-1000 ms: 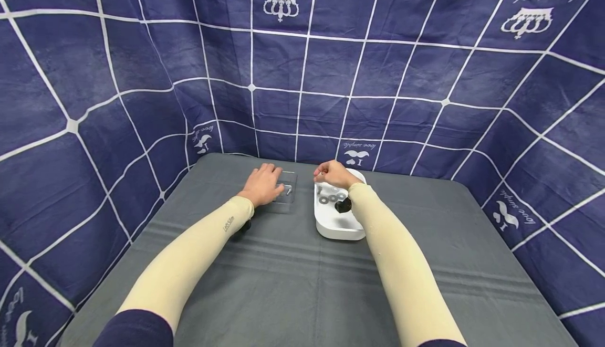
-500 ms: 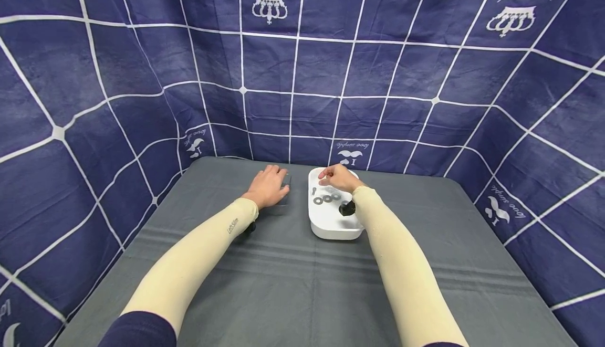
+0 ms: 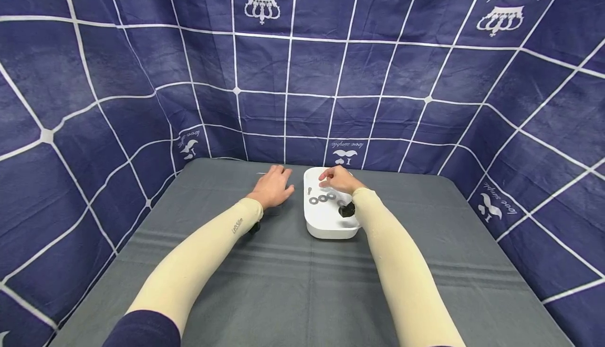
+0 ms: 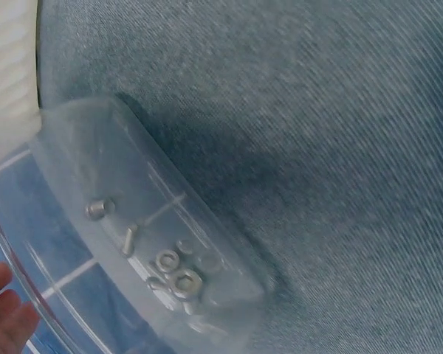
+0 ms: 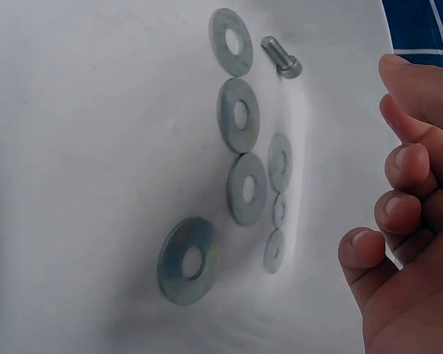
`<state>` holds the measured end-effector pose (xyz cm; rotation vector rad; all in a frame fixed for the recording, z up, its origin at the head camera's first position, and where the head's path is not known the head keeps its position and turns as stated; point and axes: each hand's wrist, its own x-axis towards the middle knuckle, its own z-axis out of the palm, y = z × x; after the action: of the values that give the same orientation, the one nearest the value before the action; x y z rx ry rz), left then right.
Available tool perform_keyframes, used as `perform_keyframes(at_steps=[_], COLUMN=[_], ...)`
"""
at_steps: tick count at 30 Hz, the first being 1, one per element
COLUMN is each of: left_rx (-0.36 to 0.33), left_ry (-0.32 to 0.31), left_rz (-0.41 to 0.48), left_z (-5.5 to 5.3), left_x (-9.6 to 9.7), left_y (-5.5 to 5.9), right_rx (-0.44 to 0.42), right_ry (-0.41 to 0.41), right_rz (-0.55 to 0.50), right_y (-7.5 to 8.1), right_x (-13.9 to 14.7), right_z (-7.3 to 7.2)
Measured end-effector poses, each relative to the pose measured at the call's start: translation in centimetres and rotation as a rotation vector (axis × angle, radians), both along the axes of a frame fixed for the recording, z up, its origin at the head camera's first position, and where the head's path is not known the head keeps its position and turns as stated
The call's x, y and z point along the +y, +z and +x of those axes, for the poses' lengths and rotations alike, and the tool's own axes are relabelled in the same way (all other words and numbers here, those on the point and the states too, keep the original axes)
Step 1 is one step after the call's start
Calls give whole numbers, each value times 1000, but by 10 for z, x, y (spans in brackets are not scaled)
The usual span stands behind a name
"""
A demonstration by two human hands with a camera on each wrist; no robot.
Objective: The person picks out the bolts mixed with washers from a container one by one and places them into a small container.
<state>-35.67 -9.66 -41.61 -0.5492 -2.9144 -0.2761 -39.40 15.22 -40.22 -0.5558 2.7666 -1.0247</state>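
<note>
My left hand [image 3: 273, 187] hovers over a clear plastic box [image 4: 96, 147], which it mostly hides in the head view. Its fingers [image 4: 11, 324] look straight in the left wrist view, beside the box rim, and hold nothing visible. Inside that box lie a small screw [image 4: 129, 240] and several small metal rings [image 4: 184, 282]. Over the white tray [image 3: 333, 231] is my right hand [image 3: 341, 180], fingers loosely bent, with nothing seen between thumb and forefinger. On the tray floor are several flat washers [image 5: 238, 116] and a socket-head bolt [image 5: 282, 57].
A grey cloth [image 3: 283, 284] covers the table. Behind it and on both sides hangs a blue curtain [image 3: 312, 74] with white lines. A pale ribbed surface [image 4: 7, 66], of unclear kind, fills the left wrist view's upper left corner.
The head view has turned slightly right. My left hand has shifted right, covering more of the clear box. My right thumb and forefinger, close together before, have spread, and that hand has moved right over the tray.
</note>
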Motion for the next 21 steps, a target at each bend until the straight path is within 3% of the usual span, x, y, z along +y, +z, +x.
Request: perform_keyframes(at_steps=[9,21], left_rx=[-6,-38], left_ry=[-24,-68], left_rz=[30,30], left_z=[-1,2], left_x=[10,29], left_y=[-2,3], right_rx=[-13,6], right_ry=[-17,-27], right_rz=[6,30], right_y=[-10,-14], right_x=[8,10], right_z=[-1,-4])
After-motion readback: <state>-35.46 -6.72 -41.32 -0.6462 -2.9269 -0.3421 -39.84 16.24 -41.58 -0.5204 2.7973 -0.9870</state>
